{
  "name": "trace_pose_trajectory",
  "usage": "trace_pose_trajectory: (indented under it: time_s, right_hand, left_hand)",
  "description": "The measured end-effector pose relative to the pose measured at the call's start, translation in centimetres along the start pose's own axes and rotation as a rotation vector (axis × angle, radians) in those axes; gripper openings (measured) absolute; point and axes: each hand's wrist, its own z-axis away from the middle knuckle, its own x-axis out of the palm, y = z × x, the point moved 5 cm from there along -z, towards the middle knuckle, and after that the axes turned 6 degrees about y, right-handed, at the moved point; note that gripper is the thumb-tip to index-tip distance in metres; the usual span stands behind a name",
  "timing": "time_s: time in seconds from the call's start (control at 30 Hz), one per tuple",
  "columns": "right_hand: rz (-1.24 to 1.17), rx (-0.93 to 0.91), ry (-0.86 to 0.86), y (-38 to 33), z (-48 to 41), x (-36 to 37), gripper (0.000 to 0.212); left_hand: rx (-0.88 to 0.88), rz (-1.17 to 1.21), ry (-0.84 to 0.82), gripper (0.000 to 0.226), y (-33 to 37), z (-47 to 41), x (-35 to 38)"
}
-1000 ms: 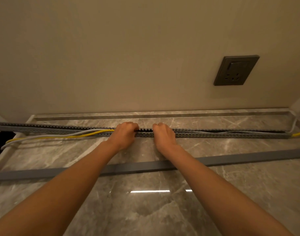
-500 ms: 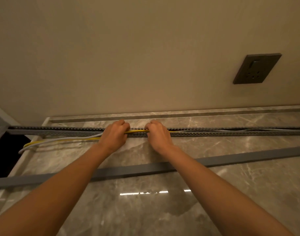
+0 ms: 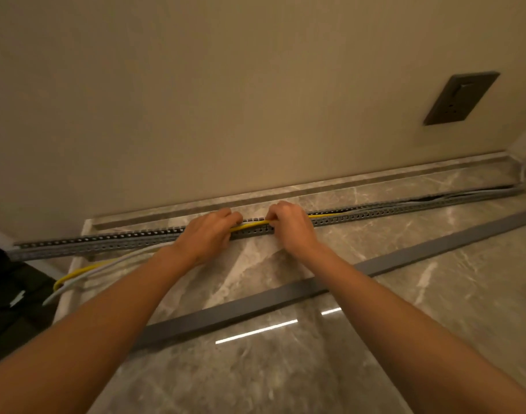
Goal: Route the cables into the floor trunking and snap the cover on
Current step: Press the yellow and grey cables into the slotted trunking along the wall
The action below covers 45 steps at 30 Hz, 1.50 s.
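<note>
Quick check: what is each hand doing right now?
Left hand: closed on the yellow cable at the trunking.
Right hand: closed on the same yellow cable.

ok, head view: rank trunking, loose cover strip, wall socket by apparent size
1. Trunking and cover strip: both span most of the frame; too alike to rank, and the cover lies nearer the camera.
2. Wall socket: clearly smallest.

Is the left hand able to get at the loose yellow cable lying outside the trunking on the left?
Probably yes: the yellow cable lies uncovered on bare floor beside the left hand, nothing between.
</note>
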Motion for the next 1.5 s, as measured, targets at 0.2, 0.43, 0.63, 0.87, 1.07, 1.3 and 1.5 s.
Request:
trace_pose_trajectory:
  time_s: [0.2, 0.43, 0.63, 0.87, 1.07, 1.3, 1.5]
  right_hand:
    - [0.105, 0.009, -0.025, -0.7, 0.0, 0.1, 0.025]
    - [0.125, 0.004, -0.056, -0.8, 0.0, 0.5, 0.026]
    - [0.041, 0.008, -0.014, -0.4, 0.2, 0.3, 0.028]
    - [0.047, -0.028, 0.078, 0.1, 0.4, 0.2, 0.024]
    - [0.064, -0.005, 0.027, 0.7, 0.9, 0.2, 0.030]
    - [0.014, 0.065, -0.036, 1.3, 0.0, 0.5, 0.026]
    - [0.018, 0.007, -0.084, 1.6, 0.1, 0.4, 0.031]
  left_hand:
    - [0.045, -0.038, -0.018, 0.041, -0.2, -0.4, -0.2]
    - [0.026, -0.216, -0.068, 0.033, -0.2, -1.2, -0.5]
    - [0.090, -0.192, 0.096, 0.017, 1.4, -1.7, -0.8]
    - [-0.284, 0.113, 0.123, 0.022, 0.3, -2.1, 0.0]
    - [-0.188, -0.123, 0.026, 0.021, 2.1, -1.9, 0.2]
    - [-0.086, -0.221, -0.019, 0.023, 2.7, -1.3, 0.3]
    - [-0.050, -0.304, -0.120, 0.026, 3.3, -2.0, 0.1]
